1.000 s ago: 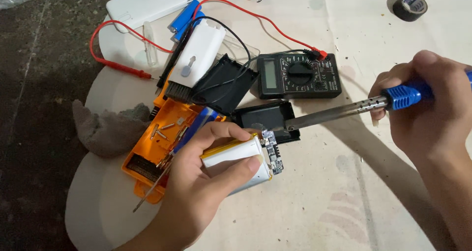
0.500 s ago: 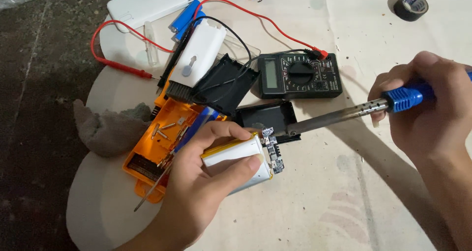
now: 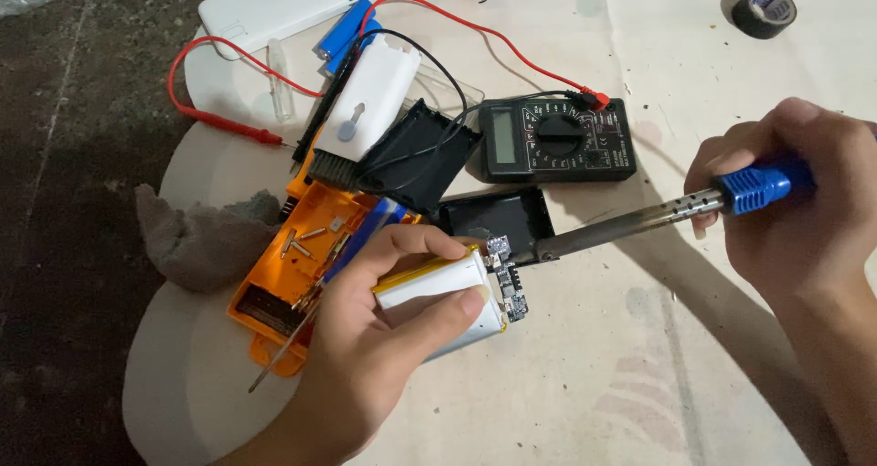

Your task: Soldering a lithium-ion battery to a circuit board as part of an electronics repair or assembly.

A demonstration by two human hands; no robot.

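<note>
Left hand [image 3: 365,356] grips battery [image 3: 438,297]; right hand [image 3: 795,210] clamps iron [image 3: 639,221]. Tip has crept from 3 o'clock onto board [image 3: 504,279]: soldering underway.

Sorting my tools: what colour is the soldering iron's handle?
Blue, on the soldering iron in the right hand; head view.

Single head view, looking steeply down, close over cluttered table [image 3: 639,375]

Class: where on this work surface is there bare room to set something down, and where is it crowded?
Free: the paper below the soldering iron, and between multimeter and tape roll. Crowded: around the orange case, left of the multimeter.
</note>
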